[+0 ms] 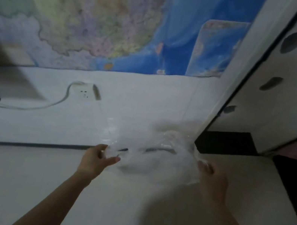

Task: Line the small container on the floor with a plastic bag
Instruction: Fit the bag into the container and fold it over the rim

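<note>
Clear, crinkled plastic bag (157, 159) stretched between left hand (95, 159) and right hand (213, 181); fingers pinching edges.

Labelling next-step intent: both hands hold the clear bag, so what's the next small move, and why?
Probably pull the two hands further apart to spread the mouth. The left hand and right hand each pinch an edge of the thin clear plastic bag, which hangs blurred and crumpled between them above the pale floor. The small container isn't clearly visible, so lowering seems premature.
</note>
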The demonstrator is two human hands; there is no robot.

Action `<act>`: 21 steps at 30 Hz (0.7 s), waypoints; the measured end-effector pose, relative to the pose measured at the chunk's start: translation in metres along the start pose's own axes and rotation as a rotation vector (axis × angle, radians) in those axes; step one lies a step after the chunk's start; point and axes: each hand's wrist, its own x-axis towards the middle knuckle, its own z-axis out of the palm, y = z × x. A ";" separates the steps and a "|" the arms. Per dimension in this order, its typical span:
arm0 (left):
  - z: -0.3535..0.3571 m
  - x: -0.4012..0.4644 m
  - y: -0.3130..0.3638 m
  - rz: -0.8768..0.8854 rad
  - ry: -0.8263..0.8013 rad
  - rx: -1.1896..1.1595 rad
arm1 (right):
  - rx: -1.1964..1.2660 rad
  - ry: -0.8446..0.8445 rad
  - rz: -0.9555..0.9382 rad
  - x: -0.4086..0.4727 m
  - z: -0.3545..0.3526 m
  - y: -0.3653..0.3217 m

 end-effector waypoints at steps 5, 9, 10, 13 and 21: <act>0.010 0.033 -0.077 -0.116 0.022 -0.065 | 0.025 -0.103 -0.086 0.027 0.070 0.021; 0.026 0.058 -0.131 -0.240 0.007 -0.318 | 0.099 -0.236 0.017 0.039 0.128 0.057; 0.032 0.064 -0.144 -0.282 0.006 -0.380 | 0.120 -0.245 0.021 0.042 0.141 0.067; 0.049 0.078 -0.180 -0.371 -0.016 -0.521 | 0.171 -0.234 0.050 0.050 0.174 0.091; 0.074 0.133 -0.220 -0.406 0.018 -0.816 | 0.231 -0.226 0.126 0.089 0.243 0.141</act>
